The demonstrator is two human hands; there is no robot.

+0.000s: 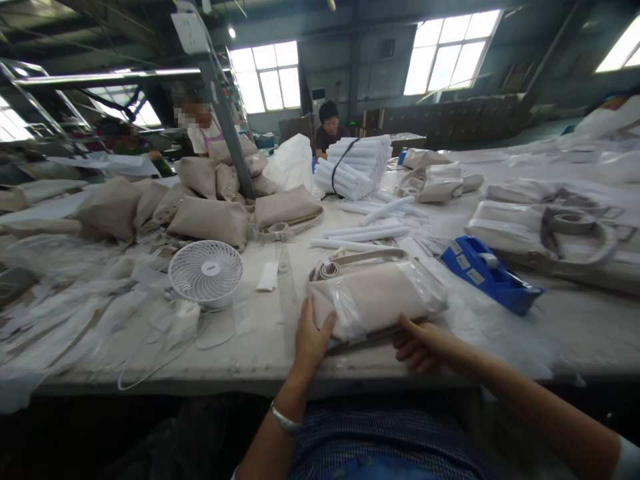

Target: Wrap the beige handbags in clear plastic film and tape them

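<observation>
A beige bag wrapped in clear plastic (pixel 377 293) lies on the white table (pixel 260 347) right in front of me. My left hand (pixel 310 340) grips its near left corner, thumb on top and fingers under the edge. My right hand (pixel 420 343) holds the near right edge, index finger laid along the plastic and the other fingers curled beneath. A rolled strap (pixel 329 269) sits at the bag's far left corner.
A small white desk fan (pixel 206 272) stands to the left, its cord trailing off the edge. A blue tape dispenser (pixel 487 273) lies at right. White paper rolls (pixel 355 167), more beige bags (pixel 210 220) and loose plastic cover the table. Two people sit across it.
</observation>
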